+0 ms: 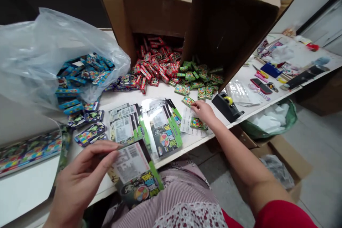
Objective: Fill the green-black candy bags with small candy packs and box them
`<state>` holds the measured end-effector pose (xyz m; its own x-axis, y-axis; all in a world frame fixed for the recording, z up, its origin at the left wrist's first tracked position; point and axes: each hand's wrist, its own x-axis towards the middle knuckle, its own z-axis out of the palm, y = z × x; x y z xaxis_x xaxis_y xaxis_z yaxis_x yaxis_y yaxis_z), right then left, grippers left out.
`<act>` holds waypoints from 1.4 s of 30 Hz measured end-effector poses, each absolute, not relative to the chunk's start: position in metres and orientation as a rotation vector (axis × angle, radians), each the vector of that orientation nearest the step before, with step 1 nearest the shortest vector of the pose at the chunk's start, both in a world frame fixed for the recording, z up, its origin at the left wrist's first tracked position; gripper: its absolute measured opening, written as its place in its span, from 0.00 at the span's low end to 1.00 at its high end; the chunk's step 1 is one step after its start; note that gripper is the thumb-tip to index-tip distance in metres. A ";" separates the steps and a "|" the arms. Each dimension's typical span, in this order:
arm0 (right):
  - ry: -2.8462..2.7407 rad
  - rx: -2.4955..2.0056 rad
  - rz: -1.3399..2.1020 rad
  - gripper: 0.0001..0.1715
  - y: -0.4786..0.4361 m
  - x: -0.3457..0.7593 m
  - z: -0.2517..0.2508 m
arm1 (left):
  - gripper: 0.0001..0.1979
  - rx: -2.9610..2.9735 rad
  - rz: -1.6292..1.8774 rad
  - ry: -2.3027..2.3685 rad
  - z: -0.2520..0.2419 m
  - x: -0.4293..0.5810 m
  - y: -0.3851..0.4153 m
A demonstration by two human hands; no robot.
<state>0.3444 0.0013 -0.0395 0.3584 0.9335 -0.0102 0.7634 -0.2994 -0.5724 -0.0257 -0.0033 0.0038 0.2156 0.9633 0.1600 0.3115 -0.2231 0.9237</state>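
My left hand [88, 171] pinches the upper left corner of a black and green printed packet [137, 174] with a white label, held over the table's front edge. My right hand [204, 112] has its fingers pressed together at a small green box [187, 101] on the table. Just below that hand, another green box [198, 123] lies on a sheet of white stickers [187, 123]. Between my hands are two fanned stacks of similar packets, a left stack [124, 126] and a right stack [164, 131].
Cardboard boxes [157, 10] lie open at the back, spilling red boxes [157, 66] and green boxes [200, 74]. A plastic bag [66, 32] holds blue boxes [85, 69] at left. A tape dispenser [227, 107] stands right of my right hand.
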 end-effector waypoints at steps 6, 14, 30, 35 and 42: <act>-1.487 -2.245 0.466 0.07 -0.001 0.357 -0.058 | 0.02 1.698 1.029 1.192 0.005 -0.021 -0.003; -1.439 -2.134 0.602 0.10 -0.015 0.366 -0.052 | 0.01 1.746 1.026 1.079 0.005 -0.021 -0.001; -2.173 -1.262 1.264 0.10 0.021 0.182 0.076 | 0.03 1.692 1.097 0.851 0.007 -0.013 -0.011; -2.164 -1.284 1.241 0.11 0.024 0.177 0.070 | 0.05 1.658 1.109 0.845 0.006 -0.012 -0.009; -2.098 -1.354 1.368 0.09 0.039 0.177 0.061 | 0.06 1.735 1.172 0.927 0.002 -0.012 -0.007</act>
<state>0.1772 0.0388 0.0610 -0.5145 0.8252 -0.2330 0.5462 0.1059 -0.8310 -0.0117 -0.0071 0.0024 0.2938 0.8939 0.3385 0.1238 -0.3868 0.9138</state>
